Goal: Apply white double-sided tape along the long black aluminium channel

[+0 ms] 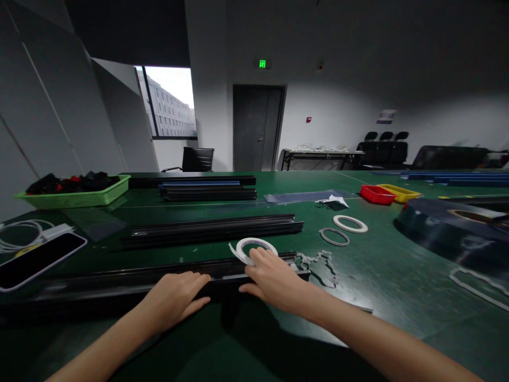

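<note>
Black rail (pixel 119 284): steadied at six o'clock
Left hand (pixel 175 300): flat, fingers open
Right hand (pixel 274 278): open; touching tape roll (pixel 263 243)
Next: likely needs pinch grip

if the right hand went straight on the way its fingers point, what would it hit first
The right hand, resting on the long black rail, would first meet the white tape roll right at its fingertips. It may already be touching; depth is unclear.

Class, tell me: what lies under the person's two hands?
Both the left hand and right hand rest flat on a long black rail; the stretch beneath the palms is covered.
</note>
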The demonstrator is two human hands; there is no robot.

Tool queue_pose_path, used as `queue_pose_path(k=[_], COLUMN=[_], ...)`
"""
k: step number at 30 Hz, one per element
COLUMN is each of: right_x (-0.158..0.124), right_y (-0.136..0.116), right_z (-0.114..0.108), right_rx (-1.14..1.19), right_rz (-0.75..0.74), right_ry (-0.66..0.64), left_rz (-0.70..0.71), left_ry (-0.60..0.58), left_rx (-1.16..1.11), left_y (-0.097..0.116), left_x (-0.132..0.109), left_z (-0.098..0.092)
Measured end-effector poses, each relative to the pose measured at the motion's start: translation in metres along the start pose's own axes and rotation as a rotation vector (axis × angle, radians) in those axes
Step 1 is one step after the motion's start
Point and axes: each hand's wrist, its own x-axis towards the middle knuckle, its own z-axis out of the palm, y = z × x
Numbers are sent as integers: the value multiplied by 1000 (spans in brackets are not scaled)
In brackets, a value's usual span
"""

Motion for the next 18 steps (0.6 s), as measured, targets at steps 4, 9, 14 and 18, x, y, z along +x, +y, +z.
queue_pose_path(k=[4,9,14,18], right_x=[3,4,0,-8], right_y=[-3,-1,3,8], right_z=[11,12,4,-8], right_rx=[-6,-40,-60,-115], right_rz=[-43,-51,28,151], right_ry=[18,9,-74,-170], left_rz=[-4,-1,1,5], left_ry=[-10,-31,7,16], left_rx=[6,4,7,10], left_y=[1,-1,-2,-6], left_x=[1,1,0,-2], left_z=[0,1,2,4])
